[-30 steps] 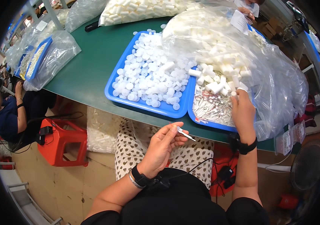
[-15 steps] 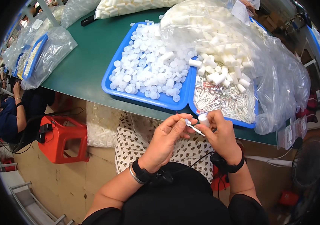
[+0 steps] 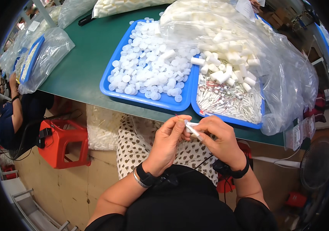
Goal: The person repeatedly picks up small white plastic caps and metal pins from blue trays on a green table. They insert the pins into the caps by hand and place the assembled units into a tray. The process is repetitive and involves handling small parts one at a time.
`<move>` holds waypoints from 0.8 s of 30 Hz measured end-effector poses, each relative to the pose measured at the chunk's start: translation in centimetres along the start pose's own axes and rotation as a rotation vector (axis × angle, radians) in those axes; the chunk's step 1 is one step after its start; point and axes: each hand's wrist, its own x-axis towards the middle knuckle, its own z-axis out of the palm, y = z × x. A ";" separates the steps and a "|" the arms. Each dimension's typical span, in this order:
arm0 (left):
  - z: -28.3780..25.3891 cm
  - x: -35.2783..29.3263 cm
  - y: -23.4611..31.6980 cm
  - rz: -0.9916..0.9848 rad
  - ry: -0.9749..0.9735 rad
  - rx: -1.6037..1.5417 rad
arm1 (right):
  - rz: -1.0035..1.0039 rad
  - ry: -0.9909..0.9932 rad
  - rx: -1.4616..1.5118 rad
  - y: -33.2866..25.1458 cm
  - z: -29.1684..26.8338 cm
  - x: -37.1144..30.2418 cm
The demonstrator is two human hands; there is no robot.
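Two hands meet over one small white tube

Two hands hold a small white tube between them, above the person's lap and just short of the table's near edge. The left hand comes in from seven o'clock with thumb and fingertips pressed together on the tube's left end; a thin reddish sliver shows at those fingertips, too small to name. The right hand comes from five o'clock and pinches the tube's right end, fingers curled tight round it.

At twelve o'clock from the hands lies a blue tray of thin metal-and-white sticks, with white cylindrical pieces piled at its far side under an open clear plastic bag. Beside it, at eleven o'clock, a second blue tray holds round white caps. Both rest on a green table. Further out at ten o'clock sit more clear bags, and at nine o'clock a red stool and another person's arm.

The likeliest slip, as I judge it: the tube is held over open lap, not over a tray, so a loosened pinch would drop it to the floor. A skewed push could also bend the fine insert.
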 end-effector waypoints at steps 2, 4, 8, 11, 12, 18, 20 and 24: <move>0.1 -0.1 0.0 0.007 0.006 -0.019 | 0.033 -0.020 -0.006 -0.5 0.1 0.0; 0.2 0.0 0.0 0.018 0.025 -0.025 | 0.052 -0.023 0.030 -0.6 0.1 0.1; 0.6 -0.1 0.6 0.022 0.037 0.177 | 0.314 -0.014 0.365 -0.3 0.1 -0.4; 0.4 -0.2 0.7 -0.035 0.000 0.154 | 0.404 -0.102 0.454 -0.6 -0.2 -0.1; 0.2 -0.3 0.8 -0.057 0.001 0.134 | 0.394 -0.167 0.436 -0.7 -0.4 0.0; 1.0 0.1 0.9 -0.054 -0.118 0.204 | 0.364 -0.116 0.326 -0.7 -2.9 -0.2; 0.5 0.1 0.9 -0.056 -0.080 0.184 | 0.267 -0.033 0.056 0.7 -5.5 0.5; 0.3 0.1 0.7 -0.158 -0.151 -0.042 | 0.192 0.318 -0.853 7.3 -13.0 1.4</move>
